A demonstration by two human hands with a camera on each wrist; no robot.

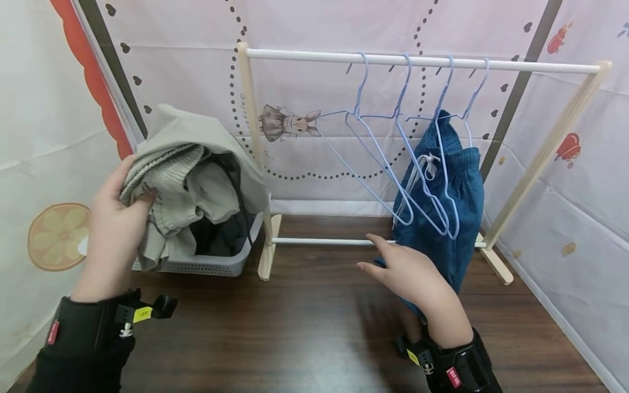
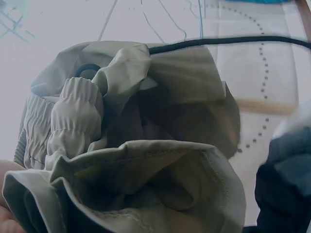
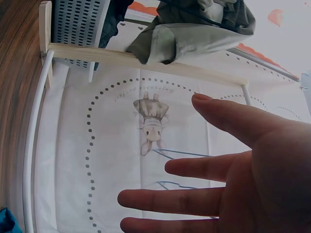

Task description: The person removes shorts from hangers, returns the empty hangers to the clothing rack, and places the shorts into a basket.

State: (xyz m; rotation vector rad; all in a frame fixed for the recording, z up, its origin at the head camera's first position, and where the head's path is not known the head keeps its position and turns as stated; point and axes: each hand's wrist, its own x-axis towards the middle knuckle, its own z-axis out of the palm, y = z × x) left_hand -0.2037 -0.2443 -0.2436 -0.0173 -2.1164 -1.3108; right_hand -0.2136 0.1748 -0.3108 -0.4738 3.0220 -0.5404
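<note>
My left hand (image 1: 120, 210) grips a bunched grey-green garment (image 1: 196, 158) by its gathered elastic waistband, thumb in front. The garment hangs above a grey basket (image 1: 206, 266); a black cord trails from it in the left wrist view. My right hand (image 1: 410, 273) holds nothing, and in the right wrist view its fingers (image 3: 175, 199) are straight and spread. It is in front of blue shorts (image 1: 457, 180) with a white drawstring, which hang from the rack's right part. Several light blue hangers (image 1: 361, 109) hang on the white bar (image 1: 314, 56).
The rack's wooden left post (image 1: 250, 103) stands close beside the basket, and its right post (image 1: 545, 153) slants near the side wall. Dark cloth (image 1: 216, 237) lies in the basket. A lower white rod (image 1: 324, 241) runs just above the brown wooden surface (image 1: 255, 338).
</note>
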